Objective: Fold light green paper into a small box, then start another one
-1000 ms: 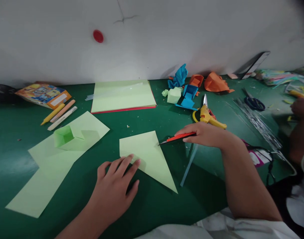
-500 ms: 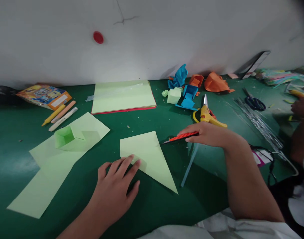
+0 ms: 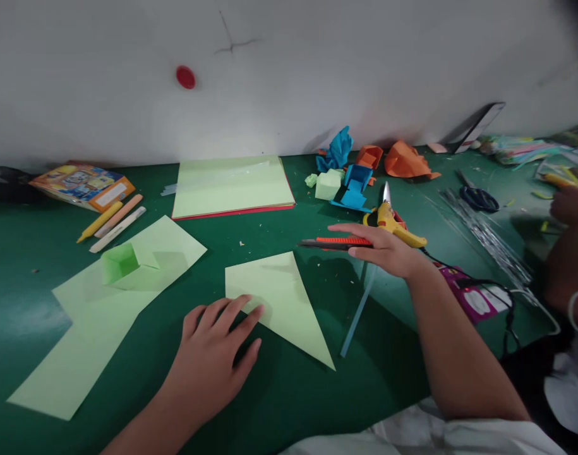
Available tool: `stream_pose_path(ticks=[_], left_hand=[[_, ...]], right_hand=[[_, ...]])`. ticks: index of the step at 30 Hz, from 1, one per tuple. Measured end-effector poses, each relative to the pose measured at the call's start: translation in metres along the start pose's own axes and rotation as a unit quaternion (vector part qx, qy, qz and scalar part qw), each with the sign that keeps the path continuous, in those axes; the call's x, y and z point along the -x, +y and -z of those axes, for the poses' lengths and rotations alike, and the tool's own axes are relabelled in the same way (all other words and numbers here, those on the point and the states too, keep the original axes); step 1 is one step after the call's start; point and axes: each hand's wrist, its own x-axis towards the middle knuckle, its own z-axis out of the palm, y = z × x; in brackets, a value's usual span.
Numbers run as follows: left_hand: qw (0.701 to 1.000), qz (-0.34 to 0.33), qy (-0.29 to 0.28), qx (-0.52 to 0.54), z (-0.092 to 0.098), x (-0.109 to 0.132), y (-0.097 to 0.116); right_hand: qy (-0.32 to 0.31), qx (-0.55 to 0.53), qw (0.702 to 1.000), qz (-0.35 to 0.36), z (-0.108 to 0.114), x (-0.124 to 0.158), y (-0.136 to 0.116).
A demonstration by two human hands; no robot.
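Observation:
My left hand (image 3: 220, 341) lies with fingers spread, its fingertips resting on the lower left edge of a pale green piece of paper (image 3: 274, 287). Above and right of that sheet, my right hand (image 3: 383, 248) grips a red and black utility knife (image 3: 340, 243), its tip pointing left. Beneath the right hand a translucent bluish glue stick (image 3: 357, 316) slants down the table. Yellow-handled scissors (image 3: 393, 227) lie just behind the right hand. To the left, a small green folded paper box (image 3: 122, 265) sits on larger pale green cut paper (image 3: 103, 322).
Stacked green sheets (image 3: 232, 189) lie by the wall. Markers (image 3: 111, 224) and a colourful box (image 3: 84, 186) are at left. Folded blue paper (image 3: 352, 186) and orange paper (image 3: 407, 159) stand behind the scissors. Dark scissors (image 3: 478, 197), metal wires (image 3: 490, 237) and another person's hand (image 3: 570, 205) are at right.
My right hand has lifted the utility knife up and slightly left, off the paper's right side. The left hand keeps its place on the paper. The view has shifted slightly.

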Motion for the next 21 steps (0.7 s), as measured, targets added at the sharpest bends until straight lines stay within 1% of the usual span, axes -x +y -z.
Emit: stream_pose_path(ticks=[3, 6, 8, 11, 16, 18, 21], left_hand=[[1.000, -0.005, 0.005, -0.001, 0.000, -0.002, 0.000], [1.000, -0.009, 0.018, 0.009, 0.001, -0.003, -0.001], [0.999, -0.011, 0.025, 0.017, 0.000, -0.003, -0.002], [1.000, -0.006, 0.027, 0.015, -0.001, -0.002, -0.004], [1.000, 0.003, 0.011, 0.010, -0.005, -0.002, -0.004], [1.000, 0.003, 0.012, 0.010, -0.004, -0.002, -0.003], [1.000, 0.017, 0.012, 0.013, -0.003, -0.001, -0.001]], right_hand=[[0.023, -0.019, 1.000, 0.004, -0.007, -0.002, -0.002], [0.032, -0.044, 0.998, -0.012, -0.014, -0.004, 0.000], [0.042, -0.040, 0.998, -0.019, -0.017, -0.005, 0.002], [0.063, -0.006, 0.998, -0.025, -0.019, -0.007, 0.002], [0.071, 0.066, 0.995, -0.025, -0.023, -0.010, -0.002], [0.072, 0.113, 0.990, -0.032, -0.024, -0.012, -0.002], [0.069, 0.197, 0.976, -0.061, -0.026, -0.016, -0.003]])
